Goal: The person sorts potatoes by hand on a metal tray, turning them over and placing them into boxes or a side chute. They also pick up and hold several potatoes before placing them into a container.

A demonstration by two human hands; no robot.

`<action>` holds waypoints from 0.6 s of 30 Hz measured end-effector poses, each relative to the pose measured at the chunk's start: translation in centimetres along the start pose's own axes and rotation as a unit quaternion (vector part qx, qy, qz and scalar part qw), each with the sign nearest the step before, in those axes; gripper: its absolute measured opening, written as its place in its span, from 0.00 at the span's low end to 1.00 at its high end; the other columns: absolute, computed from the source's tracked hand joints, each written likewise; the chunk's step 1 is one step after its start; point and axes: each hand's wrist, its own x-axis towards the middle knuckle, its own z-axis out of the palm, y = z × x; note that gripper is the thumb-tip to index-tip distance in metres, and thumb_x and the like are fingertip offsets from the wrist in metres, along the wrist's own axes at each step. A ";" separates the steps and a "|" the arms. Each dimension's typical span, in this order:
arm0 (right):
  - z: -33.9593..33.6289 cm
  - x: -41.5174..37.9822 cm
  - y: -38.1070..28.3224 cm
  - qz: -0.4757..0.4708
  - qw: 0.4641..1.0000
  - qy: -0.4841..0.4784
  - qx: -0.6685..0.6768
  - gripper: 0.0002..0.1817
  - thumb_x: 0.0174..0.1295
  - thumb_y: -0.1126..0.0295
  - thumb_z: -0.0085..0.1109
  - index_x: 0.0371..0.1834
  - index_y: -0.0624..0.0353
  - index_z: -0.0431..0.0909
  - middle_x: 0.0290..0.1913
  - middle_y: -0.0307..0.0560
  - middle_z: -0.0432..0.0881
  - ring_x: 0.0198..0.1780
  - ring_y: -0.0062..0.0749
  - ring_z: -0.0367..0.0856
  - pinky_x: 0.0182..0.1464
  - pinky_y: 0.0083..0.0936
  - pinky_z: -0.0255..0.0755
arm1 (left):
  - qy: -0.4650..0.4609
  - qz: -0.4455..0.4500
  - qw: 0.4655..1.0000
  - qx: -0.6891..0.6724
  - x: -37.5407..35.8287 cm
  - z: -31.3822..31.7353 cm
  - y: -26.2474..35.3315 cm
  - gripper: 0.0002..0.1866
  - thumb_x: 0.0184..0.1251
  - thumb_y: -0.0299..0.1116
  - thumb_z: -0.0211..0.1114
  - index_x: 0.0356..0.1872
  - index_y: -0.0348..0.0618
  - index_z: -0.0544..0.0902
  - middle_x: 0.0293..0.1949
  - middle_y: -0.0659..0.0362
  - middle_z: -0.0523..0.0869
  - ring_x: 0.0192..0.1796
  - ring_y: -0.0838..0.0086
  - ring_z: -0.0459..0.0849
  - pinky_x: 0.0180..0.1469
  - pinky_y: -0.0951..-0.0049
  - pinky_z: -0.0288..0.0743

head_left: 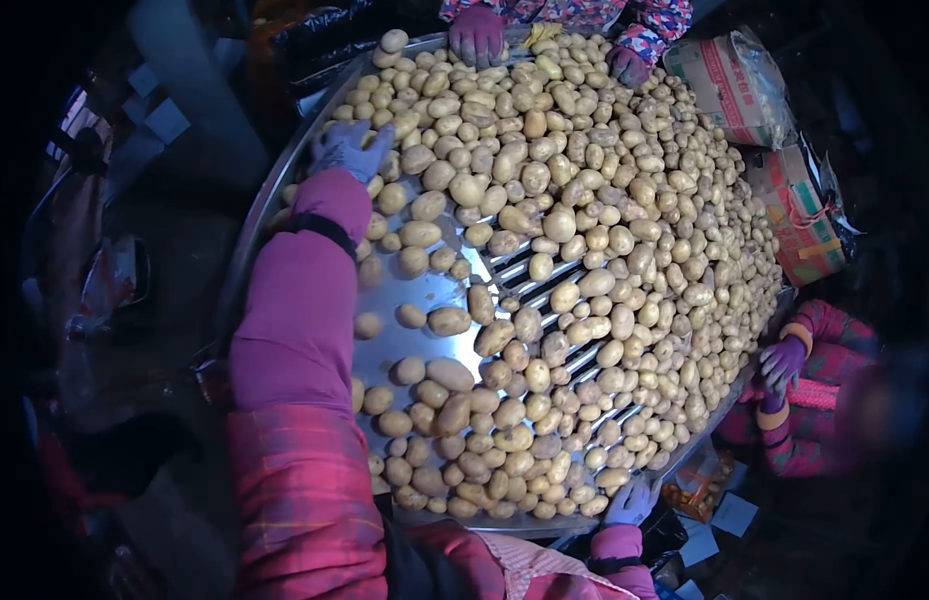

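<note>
A large metal sorting table is heaped with potatoes. My left hand, in a light purple glove, reaches to the far left side of the table. It lies over potatoes by the raised rim, fingers apart, with no potato visibly gripped. Down at the near right corner is my right hand, also gloved. It rests at the table's edge beside the nearest potatoes, fingers stretched out and nothing visible in them.
Across the table, a co-worker's gloved hand touches the potatoes. Another person's gloved hands are at the right edge. Cardboard boxes stand at the upper right. Dark slots cross the table's middle. An orange net bag lies below the right corner.
</note>
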 end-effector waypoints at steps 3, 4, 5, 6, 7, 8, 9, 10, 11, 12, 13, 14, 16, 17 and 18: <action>-0.4 -0.1 0.0 -0.009 1.000 -0.017 0.004 0.14 0.68 0.67 0.53 0.47 0.67 0.81 0.52 0.59 0.81 0.68 0.65 0.66 0.72 0.53 0.59 | -0.022 -0.082 0.996 0.014 -1.4 -2.0 1.4 0.39 0.60 0.73 0.54 0.70 0.67 0.70 0.71 0.51 0.66 0.74 0.47 0.60 0.70 0.40 0.61; -0.3 0.0 0.0 -0.009 1.000 -0.019 0.002 0.14 0.68 0.67 0.53 0.47 0.67 0.81 0.52 0.59 0.81 0.68 0.65 0.66 0.72 0.53 0.59 | -0.016 -0.100 0.994 0.027 -1.2 -2.4 1.8 0.38 0.60 0.73 0.54 0.67 0.66 0.73 0.71 0.51 0.66 0.73 0.46 0.61 0.68 0.38 0.63; -0.3 0.0 0.1 -0.010 1.000 -0.024 -0.001 0.14 0.68 0.67 0.53 0.47 0.67 0.81 0.52 0.60 0.81 0.69 0.65 0.66 0.72 0.52 0.59 | -0.026 -0.108 0.994 0.023 -1.0 -2.5 2.1 0.37 0.59 0.71 0.56 0.65 0.63 0.76 0.71 0.50 0.67 0.73 0.47 0.62 0.65 0.34 0.64; -0.4 0.0 0.1 -0.012 0.999 -0.030 -0.003 0.14 0.68 0.67 0.52 0.47 0.67 0.81 0.51 0.60 0.81 0.69 0.65 0.65 0.72 0.52 0.58 | -0.028 -0.110 0.993 0.023 -1.1 -2.6 2.4 0.37 0.59 0.71 0.56 0.65 0.63 0.76 0.71 0.50 0.67 0.73 0.47 0.62 0.65 0.34 0.64; -0.2 0.0 0.4 -0.016 0.999 -0.032 -0.003 0.14 0.68 0.67 0.52 0.47 0.67 0.81 0.51 0.60 0.81 0.69 0.65 0.65 0.72 0.52 0.58 | -0.077 -0.058 0.995 0.039 -1.5 -2.8 2.5 0.34 0.58 0.68 0.59 0.62 0.63 0.78 0.69 0.50 0.69 0.71 0.48 0.64 0.65 0.35 0.65; 0.2 -0.2 0.7 -0.011 1.000 -0.018 -0.012 0.15 0.69 0.65 0.51 0.45 0.66 0.81 0.52 0.60 0.81 0.68 0.65 0.66 0.72 0.53 0.59 | -0.125 -0.006 0.991 0.056 -1.8 -3.2 2.3 0.32 0.57 0.65 0.62 0.59 0.62 0.80 0.66 0.51 0.72 0.69 0.49 0.67 0.65 0.37 0.65; 0.6 -0.3 0.7 -0.006 1.000 -0.005 -0.018 0.16 0.69 0.63 0.50 0.43 0.65 0.82 0.53 0.60 0.81 0.68 0.65 0.67 0.71 0.54 0.59 | 0.214 0.212 0.952 -0.044 -2.9 3.9 -1.4 0.20 0.50 0.55 0.70 0.39 0.55 0.87 0.41 0.54 0.87 0.53 0.57 0.82 0.58 0.57 0.75; 0.6 -0.2 0.7 -0.009 1.000 -0.007 -0.012 0.16 0.69 0.63 0.50 0.43 0.65 0.82 0.53 0.60 0.81 0.68 0.65 0.67 0.71 0.54 0.59 | 0.128 0.223 0.966 -0.027 -5.4 2.2 0.3 0.20 0.50 0.54 0.71 0.40 0.55 0.86 0.39 0.54 0.86 0.52 0.56 0.81 0.58 0.56 0.74; 0.5 0.0 0.7 -0.013 1.000 -0.013 -0.014 0.16 0.69 0.63 0.49 0.43 0.66 0.82 0.52 0.60 0.82 0.68 0.65 0.67 0.72 0.54 0.59 | 0.040 0.229 0.973 -0.010 -9.1 0.5 2.6 0.19 0.50 0.52 0.72 0.40 0.55 0.86 0.38 0.55 0.85 0.52 0.55 0.81 0.58 0.54 0.74; 0.3 -0.2 0.5 -0.014 1.000 -0.018 -0.017 0.17 0.70 0.63 0.49 0.42 0.66 0.82 0.52 0.60 0.82 0.68 0.65 0.67 0.72 0.54 0.59 | -0.063 0.306 0.950 -0.012 -11.7 0.7 3.0 0.24 0.53 0.56 0.69 0.49 0.60 0.83 0.51 0.53 0.79 0.59 0.52 0.75 0.62 0.48 0.68; -0.1 0.1 0.0 -0.020 1.000 -0.013 -0.016 0.16 0.70 0.63 0.48 0.42 0.66 0.82 0.50 0.60 0.82 0.66 0.65 0.69 0.72 0.55 0.58 | -0.161 0.380 0.911 -0.016 -13.6 0.9 3.5 0.28 0.55 0.59 0.67 0.58 0.65 0.81 0.63 0.51 0.73 0.66 0.50 0.69 0.65 0.42 0.62; 0.0 0.4 0.1 -0.020 1.000 -0.010 -0.015 0.16 0.70 0.63 0.48 0.42 0.66 0.82 0.50 0.60 0.82 0.66 0.65 0.69 0.72 0.55 0.58 | -0.158 0.382 0.911 -0.016 -15.3 0.4 4.5 0.28 0.55 0.59 0.67 0.58 0.65 0.81 0.63 0.51 0.73 0.66 0.50 0.69 0.65 0.42 0.62; -0.2 0.1 0.4 -0.031 0.999 -0.040 -0.011 0.15 0.70 0.66 0.50 0.46 0.67 0.81 0.52 0.59 0.81 0.71 0.63 0.63 0.73 0.49 0.58 | 0.009 0.298 0.945 -0.135 -18.0 -1.0 6.1 0.35 0.54 0.61 0.67 0.66 0.67 0.76 0.67 0.50 0.69 0.70 0.51 0.63 0.66 0.41 0.59; -0.2 -0.1 0.2 -0.028 0.999 -0.044 -0.011 0.15 0.70 0.66 0.50 0.46 0.67 0.81 0.52 0.59 0.81 0.71 0.63 0.63 0.73 0.49 0.58 | 0.085 0.295 0.943 -0.125 -15.7 -1.4 6.5 0.32 0.55 0.56 0.70 0.63 0.60 0.79 0.62 0.49 0.72 0.65 0.51 0.71 0.68 0.45 0.62; -0.4 -0.1 0.0 -0.015 0.999 -0.042 0.001 0.15 0.70 0.66 0.50 0.46 0.67 0.82 0.52 0.58 0.81 0.71 0.63 0.64 0.73 0.49 0.58 | 0.082 0.296 0.943 -0.126 -13.6 -0.8 7.3 0.32 0.55 0.56 0.70 0.63 0.60 0.79 0.62 0.49 0.72 0.65 0.51 0.71 0.68 0.45 0.62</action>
